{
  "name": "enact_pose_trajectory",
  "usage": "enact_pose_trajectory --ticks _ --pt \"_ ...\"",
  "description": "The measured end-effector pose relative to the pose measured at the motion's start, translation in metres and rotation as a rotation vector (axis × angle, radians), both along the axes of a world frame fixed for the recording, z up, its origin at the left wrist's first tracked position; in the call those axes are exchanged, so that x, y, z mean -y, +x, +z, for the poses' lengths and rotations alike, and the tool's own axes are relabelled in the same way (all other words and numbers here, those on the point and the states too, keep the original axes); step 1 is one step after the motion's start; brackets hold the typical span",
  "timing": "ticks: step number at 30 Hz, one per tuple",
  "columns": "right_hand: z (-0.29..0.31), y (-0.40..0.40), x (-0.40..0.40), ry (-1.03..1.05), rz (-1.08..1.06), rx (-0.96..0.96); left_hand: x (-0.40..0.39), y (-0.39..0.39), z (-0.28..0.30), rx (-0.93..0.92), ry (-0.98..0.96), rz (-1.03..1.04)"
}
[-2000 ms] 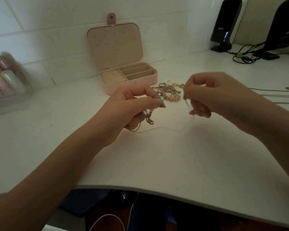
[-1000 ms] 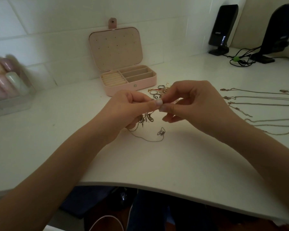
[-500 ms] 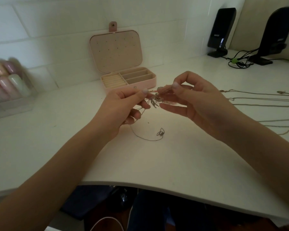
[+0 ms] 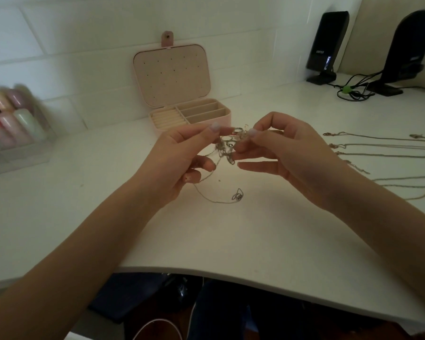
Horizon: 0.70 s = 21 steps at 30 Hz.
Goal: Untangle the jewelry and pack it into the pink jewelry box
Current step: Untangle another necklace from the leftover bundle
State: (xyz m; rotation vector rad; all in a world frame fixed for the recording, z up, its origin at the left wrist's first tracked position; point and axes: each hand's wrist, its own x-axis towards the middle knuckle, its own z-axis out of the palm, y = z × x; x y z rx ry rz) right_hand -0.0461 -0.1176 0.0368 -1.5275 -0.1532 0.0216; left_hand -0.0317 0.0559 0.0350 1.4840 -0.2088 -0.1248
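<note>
Across the whole middle of the frame runs the white desk (image 4: 268,231), its curved front edge at the bottom. At the upper centre sits the pink jewelry box (image 4: 214,119), lid (image 4: 171,74) standing up against the tiled wall, compartments showing bare. Upper right, two black speakers (image 4: 326,42) with a bundle of cables (image 4: 351,92) between them. Far left, a clear case of pastel bottles (image 4: 12,119), blurred. Now the hands, both raised over the centre of the desk: the left hand (image 4: 182,155) has thumb and forefinger pinched together on the tangle of chains (image 4: 227,147), lower fingers curled in; the right hand (image 4: 282,153) faces it, its grip also clamped on that tangle, thumb and forefinger pinching, other fingers reaching toward the left. The tangle hangs between the two hands, just in front of the box. From it one thin chain (image 4: 211,195) drops in a loop to the desk, ending in a small pendant (image 4: 237,195). At the right edge, several necklaces (image 4: 378,148) lie stretched out in rows, well apart from the tangle.
</note>
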Motion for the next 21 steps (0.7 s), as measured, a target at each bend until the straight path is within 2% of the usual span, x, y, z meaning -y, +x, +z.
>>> enact_pose_trajectory --ticks 3,8,11,13,16,21 --pt "-0.001 0.001 -0.001 -0.008 -0.028 -0.033 0.0 0.0 0.0 0.011 0.007 -0.047" --pt "0.003 0.005 0.001 0.399 0.015 -0.195 -0.002 0.004 -0.002 -0.019 0.015 0.026" --pt "0.003 0.008 0.003 0.523 -0.046 -0.207 -0.002 0.004 -0.002 -0.023 0.024 0.023" --pt "0.001 0.01 0.003 0.481 -0.112 -0.163 -0.001 0.004 -0.002 -0.022 0.027 0.021" --pt "-0.001 0.012 0.004 0.258 -0.216 -0.057 -0.002 0.006 -0.003 -0.011 0.063 0.023" --pt "0.004 0.012 0.003 0.426 -0.194 -0.064 -0.004 0.009 -0.008 0.063 0.208 0.088"
